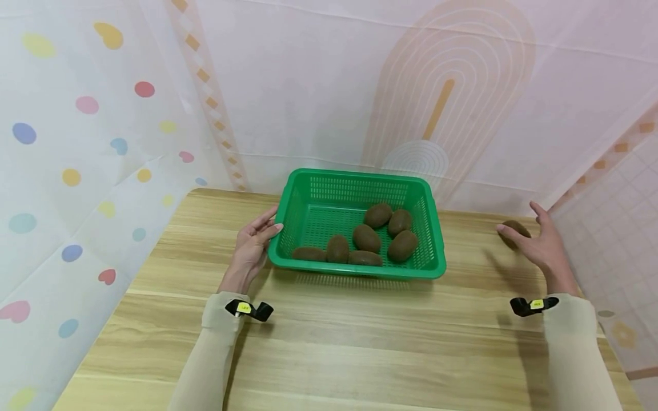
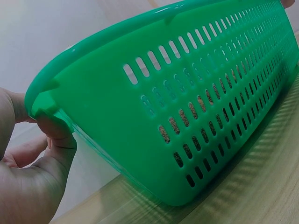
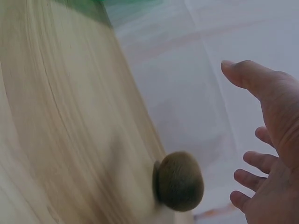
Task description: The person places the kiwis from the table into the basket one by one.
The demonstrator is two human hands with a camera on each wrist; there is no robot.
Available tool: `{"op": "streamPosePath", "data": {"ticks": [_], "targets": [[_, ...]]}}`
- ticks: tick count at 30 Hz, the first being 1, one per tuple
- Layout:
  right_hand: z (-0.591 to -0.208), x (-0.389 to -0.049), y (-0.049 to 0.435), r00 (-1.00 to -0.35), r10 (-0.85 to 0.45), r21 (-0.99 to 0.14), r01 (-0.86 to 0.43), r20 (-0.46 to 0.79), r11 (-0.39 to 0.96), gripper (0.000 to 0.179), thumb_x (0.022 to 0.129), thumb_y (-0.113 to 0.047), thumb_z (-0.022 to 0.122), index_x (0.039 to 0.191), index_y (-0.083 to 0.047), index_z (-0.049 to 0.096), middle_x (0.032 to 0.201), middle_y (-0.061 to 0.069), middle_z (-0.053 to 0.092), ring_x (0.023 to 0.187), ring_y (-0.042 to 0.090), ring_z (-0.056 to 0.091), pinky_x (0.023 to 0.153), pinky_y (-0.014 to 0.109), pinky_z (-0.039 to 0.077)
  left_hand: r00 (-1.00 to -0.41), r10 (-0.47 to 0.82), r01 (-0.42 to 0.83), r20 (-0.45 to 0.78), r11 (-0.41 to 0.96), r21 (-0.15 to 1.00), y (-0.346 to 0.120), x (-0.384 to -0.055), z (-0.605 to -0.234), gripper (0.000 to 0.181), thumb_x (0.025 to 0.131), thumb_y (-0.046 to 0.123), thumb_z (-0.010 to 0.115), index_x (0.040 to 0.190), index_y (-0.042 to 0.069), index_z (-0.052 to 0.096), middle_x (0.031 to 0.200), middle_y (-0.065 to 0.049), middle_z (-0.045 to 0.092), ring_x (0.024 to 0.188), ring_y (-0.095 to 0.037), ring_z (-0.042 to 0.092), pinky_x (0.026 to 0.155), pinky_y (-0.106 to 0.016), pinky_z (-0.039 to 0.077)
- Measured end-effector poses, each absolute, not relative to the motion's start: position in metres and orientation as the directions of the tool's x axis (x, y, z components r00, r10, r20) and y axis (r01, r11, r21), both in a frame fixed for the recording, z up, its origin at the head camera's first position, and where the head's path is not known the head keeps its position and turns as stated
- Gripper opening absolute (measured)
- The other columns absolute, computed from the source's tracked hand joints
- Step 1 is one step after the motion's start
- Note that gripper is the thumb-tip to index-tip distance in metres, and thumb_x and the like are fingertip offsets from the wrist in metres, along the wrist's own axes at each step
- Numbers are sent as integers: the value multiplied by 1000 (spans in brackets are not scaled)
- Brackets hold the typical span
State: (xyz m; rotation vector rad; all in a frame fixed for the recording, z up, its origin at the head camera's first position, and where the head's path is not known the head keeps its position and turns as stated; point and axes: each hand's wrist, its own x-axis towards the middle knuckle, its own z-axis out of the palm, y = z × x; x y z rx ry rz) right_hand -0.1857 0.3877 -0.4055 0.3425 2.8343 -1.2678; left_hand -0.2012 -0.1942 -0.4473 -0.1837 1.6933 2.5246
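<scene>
A green plastic basket [image 1: 354, 275] with slotted walls stands on the table, several brown kiwis [image 1: 366, 238] lying in it. My left hand [image 1: 253, 245] holds the basket by its left end. In the left wrist view, the thumb [image 2: 58, 133] is bent against the rim's corner; the other fingers are partly hidden. Far to the right, one more kiwi [image 3: 181, 181] lies on the table near its back edge. Over it my right hand [image 1: 544, 246] hovers, thumb and fingers spread wide. A gap shows between that hand and the kiwi in the right wrist view.
The wood-grain table [image 1: 329, 342] meets a patterned cloth [image 1: 308, 85] hung behind it. Dotted cloth [image 1: 92, 188] hangs on the left, and grid-patterned cloth [image 1: 622, 228] closes in the right side beside my right arm.
</scene>
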Motion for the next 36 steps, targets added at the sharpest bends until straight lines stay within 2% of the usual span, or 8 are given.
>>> {"op": "streamPosePath", "data": {"ticks": [10, 17, 22, 26, 32, 36], "targets": [[-417, -188, 403, -962, 225, -729, 266, -156, 631, 109, 95, -62, 61, 166, -17, -8, 170, 25, -7, 153, 58, 3, 115, 80, 19, -987, 8, -151, -159, -374, 915, -194, -202, -447, 61, 98, -1, 66, 155, 4, 45, 98, 6, 60, 79, -1, 63, 71, -12, 59], [-428, -190, 408, -960, 220, -746, 275, -176, 606, 111, 95, -62, 62, 166, -12, -8, 171, 21, -6, 154, 54, 4, 118, 76, 19, -989, 7, -140, -148, -379, 915, -195, -202, -446, 61, 97, -3, 66, 154, 3, 45, 95, 5, 65, 78, -3, 67, 70, -14, 59], [-437, -193, 414, -955, 230, -768, 290, -189, 571, 108, 96, -58, 62, 166, -11, -6, 171, 22, -4, 154, 54, 8, 121, 72, 20, -988, 15, -147, -152, -375, 915, -193, -201, -446, 61, 97, -2, 66, 155, 4, 45, 95, 5, 64, 78, -3, 66, 70, -14, 60], [-443, -196, 416, -950, 255, -767, 297, -179, 569, 101, 98, -52, 62, 166, -8, 1, 169, 29, 7, 152, 55, 16, 120, 69, 25, -988, 12, -147, -153, -371, 917, -193, -202, -446, 61, 97, -1, 66, 154, 5, 46, 94, 6, 61, 74, -2, 64, 69, -13, 59], [-451, -199, 415, -939, 316, -734, 309, -135, 604, 84, 101, -44, 60, 162, 0, 23, 160, 35, 29, 145, 53, 33, 115, 63, 36, -989, 13, -144, -149, -369, 918, -194, -202, -446, 61, 97, -1, 67, 154, 5, 46, 95, 6, 60, 74, -1, 63, 68, -13, 59], [-455, -199, 416, -934, 329, -719, 324, -140, 615, 81, 101, -46, 58, 160, 1, 30, 158, 35, 33, 142, 53, 36, 113, 63, 39, -989, 12, -142, -148, -366, 920, -194, -201, -446, 61, 97, -1, 66, 154, 5, 46, 94, 6, 60, 74, -1, 63, 67, -12, 58]]}}
